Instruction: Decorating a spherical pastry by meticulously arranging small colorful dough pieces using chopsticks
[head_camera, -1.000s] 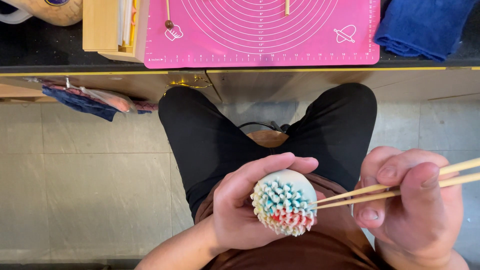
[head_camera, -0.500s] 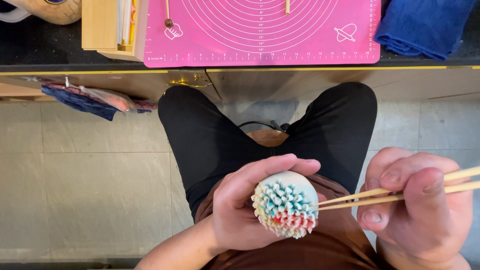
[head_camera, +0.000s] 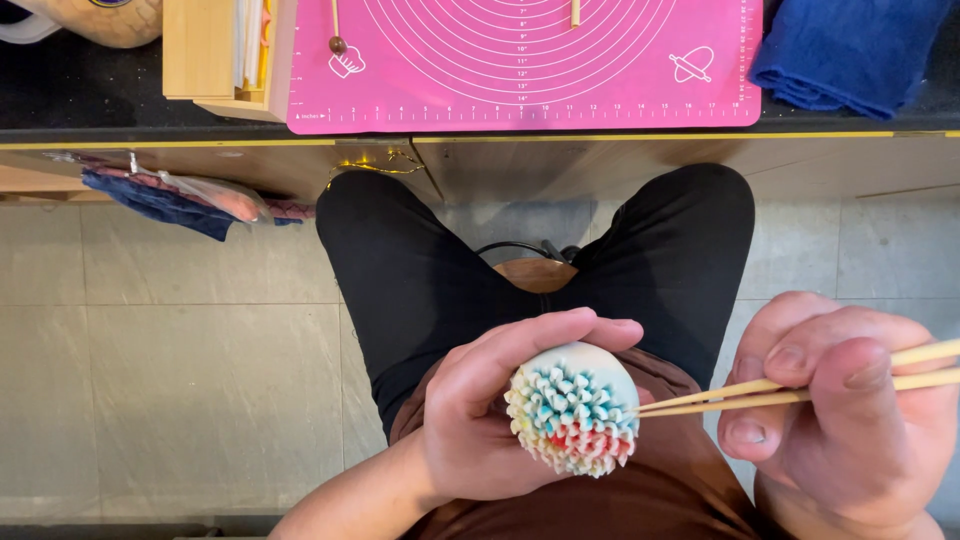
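Both hands work over the person's lap. The left hand (head_camera: 480, 420) is curled around a round dough ball (head_camera: 575, 405), fingers wrapped over its top and thumb beneath, so the ball sits cupped in the palm. The ball's pale upper part is smooth; the side facing the camera is covered in small raised petals, blue-green above and red and yellow lower down. The right hand (head_camera: 850, 420) is closed on a pair of wooden chopsticks (head_camera: 760, 392), pinched between thumb and fingers, with the tips touching the ball's right edge among the petals.

Beyond the knees runs a dark counter (head_camera: 80, 90) with a yellow front edge. On it lies a pink baking mat (head_camera: 520, 70) printed with rings, and on the mat a thin stick with a dark round end (head_camera: 337, 30). Just left of the mat stands an open wooden box (head_camera: 215, 55) holding upright flat things, white and yellow; what they are cannot be told. A folded blue cloth (head_camera: 845, 45) lies at the right end. Below the counter's edge a clear bag with dark blue fabric (head_camera: 180, 195) hangs over the tiled floor (head_camera: 170, 380).
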